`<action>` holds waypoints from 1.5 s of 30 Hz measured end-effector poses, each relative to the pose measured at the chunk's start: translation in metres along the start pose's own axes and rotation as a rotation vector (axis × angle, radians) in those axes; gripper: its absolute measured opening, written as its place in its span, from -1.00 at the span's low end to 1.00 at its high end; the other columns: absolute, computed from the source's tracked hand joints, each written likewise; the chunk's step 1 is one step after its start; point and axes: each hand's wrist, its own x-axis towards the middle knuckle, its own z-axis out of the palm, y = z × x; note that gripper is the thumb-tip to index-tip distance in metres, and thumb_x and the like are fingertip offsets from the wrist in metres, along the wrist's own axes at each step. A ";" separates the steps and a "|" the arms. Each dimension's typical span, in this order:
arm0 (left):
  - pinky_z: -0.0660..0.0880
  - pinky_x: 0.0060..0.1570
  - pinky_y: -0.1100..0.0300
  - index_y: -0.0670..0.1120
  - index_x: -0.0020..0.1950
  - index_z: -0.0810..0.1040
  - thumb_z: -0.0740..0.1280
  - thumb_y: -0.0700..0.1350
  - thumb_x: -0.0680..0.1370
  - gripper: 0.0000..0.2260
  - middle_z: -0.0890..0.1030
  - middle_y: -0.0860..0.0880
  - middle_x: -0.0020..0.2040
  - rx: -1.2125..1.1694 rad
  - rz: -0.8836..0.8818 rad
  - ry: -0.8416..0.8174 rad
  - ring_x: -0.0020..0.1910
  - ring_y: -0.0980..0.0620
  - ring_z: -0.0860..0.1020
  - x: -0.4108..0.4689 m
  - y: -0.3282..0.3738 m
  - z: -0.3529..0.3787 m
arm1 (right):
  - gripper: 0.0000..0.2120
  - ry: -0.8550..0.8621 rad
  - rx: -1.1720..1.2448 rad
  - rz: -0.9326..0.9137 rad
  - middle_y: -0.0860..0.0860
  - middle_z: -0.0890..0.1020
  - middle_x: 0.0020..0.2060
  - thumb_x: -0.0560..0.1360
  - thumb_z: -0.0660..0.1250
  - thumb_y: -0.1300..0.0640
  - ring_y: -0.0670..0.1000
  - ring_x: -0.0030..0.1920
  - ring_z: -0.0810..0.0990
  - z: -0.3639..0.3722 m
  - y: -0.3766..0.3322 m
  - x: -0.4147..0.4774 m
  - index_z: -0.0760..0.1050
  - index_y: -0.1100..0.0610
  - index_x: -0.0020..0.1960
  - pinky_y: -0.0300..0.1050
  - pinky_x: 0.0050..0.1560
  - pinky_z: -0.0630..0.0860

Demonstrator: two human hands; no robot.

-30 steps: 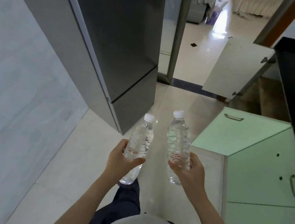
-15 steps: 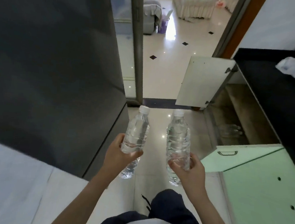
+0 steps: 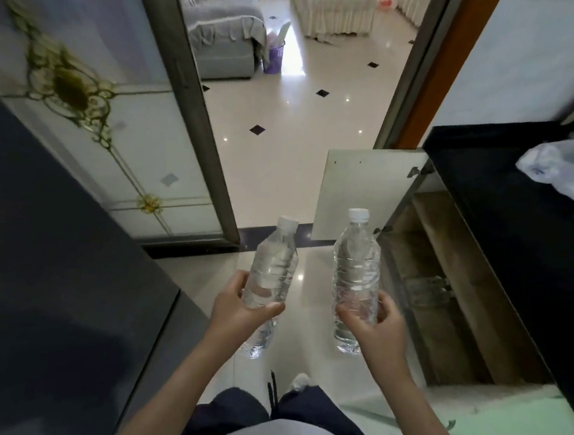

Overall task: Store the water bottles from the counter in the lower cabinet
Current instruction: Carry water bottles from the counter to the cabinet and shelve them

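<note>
Clear, ribbed, glossy plastic: left bottle (image 3: 271, 271), right bottle (image 3: 355, 274). Polished glossy tile: floor (image 3: 283, 155). Smooth black finish: surface (image 3: 519, 218). Rough worn wood: cabinet (image 3: 441, 332) interior.

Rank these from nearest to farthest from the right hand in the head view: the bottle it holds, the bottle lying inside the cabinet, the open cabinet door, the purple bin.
1. Held bottle, gripped in the right hand.
2. Bottle lying in the cabinet, low to the right.
3. Open cabinet door, ahead.
4. Purple bin, in the far room.
</note>
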 end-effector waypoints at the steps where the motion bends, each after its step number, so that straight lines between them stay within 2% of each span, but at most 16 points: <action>1: 0.51 -0.23 0.37 0.06 0.05 0.54 0.61 -0.17 0.31 -0.59 0.67 0.09 -0.09 0.001 0.013 -0.008 -0.18 0.23 0.64 0.021 0.012 0.005 | -0.60 0.018 -0.005 -0.008 0.02 0.70 -0.12 0.34 0.57 0.28 -0.10 -0.19 0.70 -0.003 -0.006 0.019 0.54 0.14 0.12 -0.29 -0.26 0.59; 6: 0.52 -0.22 0.40 -0.01 0.05 0.56 0.62 -0.15 0.30 -0.60 0.67 0.04 -0.09 0.048 0.057 -0.091 -0.17 0.22 0.64 0.117 0.054 0.031 | -0.62 0.159 0.018 0.028 0.04 0.69 -0.12 0.33 0.58 0.29 -0.08 -0.20 0.70 -0.010 -0.014 0.093 0.54 0.08 0.07 -0.27 -0.28 0.60; 9: 0.61 -0.10 0.22 -0.02 0.04 0.56 0.62 -0.14 0.32 -0.62 0.68 0.01 -0.07 0.069 0.031 -0.223 -0.13 0.11 0.66 0.171 0.064 0.052 | -0.60 0.275 0.037 0.110 0.01 0.69 -0.12 0.32 0.60 0.22 -0.05 -0.18 0.70 -0.007 -0.003 0.125 0.55 0.06 0.08 -0.21 -0.22 0.63; 11: 0.61 -0.10 0.14 -0.04 0.02 0.56 0.61 -0.16 0.32 -0.65 0.69 -0.01 -0.09 0.093 0.019 -0.329 -0.12 0.05 0.67 0.210 0.067 0.067 | -0.61 0.363 0.060 0.172 -0.01 0.70 -0.13 0.31 0.61 0.20 -0.06 -0.19 0.71 -0.001 0.002 0.143 0.55 0.00 0.06 -0.20 -0.20 0.62; 14: 0.53 -0.19 0.23 -0.05 0.02 0.56 0.61 -0.17 0.32 -0.65 0.68 0.00 -0.13 0.150 0.042 -0.484 -0.15 0.06 0.67 0.267 0.077 0.094 | -0.62 0.518 0.077 0.265 -0.04 0.70 -0.15 0.31 0.61 0.17 -0.12 -0.22 0.69 0.005 0.003 0.168 0.54 0.00 0.05 -0.34 -0.28 0.54; 18: 0.51 -0.17 0.26 0.02 0.08 0.57 0.60 -0.10 0.32 -0.62 0.68 0.06 -0.08 0.229 0.085 -0.693 -0.16 0.17 0.66 0.325 0.112 0.134 | -0.67 0.747 0.119 0.332 -0.03 0.71 -0.19 0.30 0.61 0.14 -0.09 -0.22 0.70 0.006 -0.007 0.196 0.56 0.04 -0.02 -0.28 -0.25 0.54; 22: 0.41 -0.30 0.40 0.05 0.07 0.53 0.57 -0.10 0.36 -0.64 0.66 0.12 -0.11 0.367 0.193 -0.874 -0.20 0.25 0.61 0.359 0.151 0.183 | -0.68 0.934 0.171 0.356 -0.06 0.71 -0.22 0.32 0.60 0.19 -0.16 -0.27 0.68 0.001 -0.019 0.209 0.55 -0.03 -0.04 -0.37 -0.31 0.54; 24: 0.41 -0.29 0.36 0.03 0.07 0.52 0.57 -0.10 0.36 -0.64 0.65 0.11 -0.12 0.403 0.242 -0.950 -0.18 0.21 0.62 0.367 0.160 0.209 | -0.65 1.013 0.174 0.373 -0.06 0.71 -0.20 0.32 0.60 0.15 -0.14 -0.23 0.70 -0.005 -0.017 0.210 0.57 -0.01 0.02 -0.27 -0.25 0.59; 26: 0.45 -0.26 0.29 0.02 0.04 0.52 0.58 -0.10 0.36 -0.65 0.66 0.06 -0.14 0.426 0.261 -1.005 -0.18 0.13 0.64 0.372 0.161 0.234 | -0.64 1.075 0.187 0.406 -0.06 0.72 -0.20 0.32 0.61 0.13 -0.12 -0.22 0.70 -0.011 -0.008 0.208 0.57 0.04 0.05 -0.27 -0.25 0.59; 28: 0.47 -0.26 0.28 0.04 0.01 0.52 0.58 -0.06 0.35 -0.68 0.67 0.04 -0.16 0.456 0.255 -1.040 -0.22 0.14 0.65 0.373 0.154 0.257 | -0.64 1.123 0.206 0.441 -0.08 0.72 -0.22 0.32 0.61 0.12 -0.13 -0.24 0.70 -0.018 0.004 0.207 0.57 0.05 0.04 -0.31 -0.28 0.55; 32: 0.54 -0.26 0.26 0.01 0.00 0.55 0.58 -0.07 0.34 -0.69 0.69 -0.01 -0.16 0.477 0.183 -1.081 -0.21 0.09 0.68 0.370 0.117 0.297 | -0.66 1.169 0.241 0.503 -0.08 0.70 -0.25 0.31 0.61 0.11 -0.10 -0.26 0.68 -0.031 0.043 0.207 0.56 0.04 0.01 -0.19 -0.26 0.52; 34: 0.55 -0.29 0.33 -0.01 0.04 0.55 0.58 -0.09 0.35 -0.65 0.69 0.00 -0.13 0.486 0.121 -1.084 -0.21 0.10 0.68 0.369 0.094 0.313 | -0.64 1.174 0.254 0.546 -0.09 0.70 -0.24 0.30 0.61 0.09 -0.09 -0.25 0.68 -0.036 0.068 0.211 0.55 0.01 0.02 -0.15 -0.24 0.52; 38: 0.57 -0.25 0.34 -0.04 0.06 0.54 0.58 -0.07 0.35 -0.64 0.69 -0.02 -0.12 0.562 0.082 -1.104 -0.18 0.05 0.68 0.379 0.047 0.348 | -0.63 1.186 0.282 0.608 -0.06 0.70 -0.23 0.30 0.61 0.09 -0.04 -0.24 0.69 -0.040 0.124 0.230 0.55 -0.01 0.03 -0.06 -0.23 0.60; 41: 0.48 -0.33 0.43 -0.04 0.04 0.54 0.57 -0.07 0.36 -0.66 0.68 0.00 -0.14 0.620 0.097 -1.129 -0.19 0.09 0.66 0.402 0.001 0.387 | -0.67 1.177 0.300 0.625 -0.02 0.69 -0.27 0.32 0.60 0.14 0.01 -0.29 0.67 -0.040 0.187 0.253 0.55 0.03 0.01 -0.18 -0.37 0.57; 45: 0.60 -0.11 0.16 0.03 0.04 0.57 0.57 -0.02 0.32 -0.65 0.70 0.05 -0.14 0.645 0.090 -1.166 -0.15 0.10 0.67 0.452 -0.086 0.459 | -0.70 1.181 0.259 0.631 -0.03 0.68 -0.24 0.33 0.58 0.13 -0.02 -0.26 0.64 -0.044 0.301 0.301 0.57 0.03 0.01 -0.31 -0.41 0.48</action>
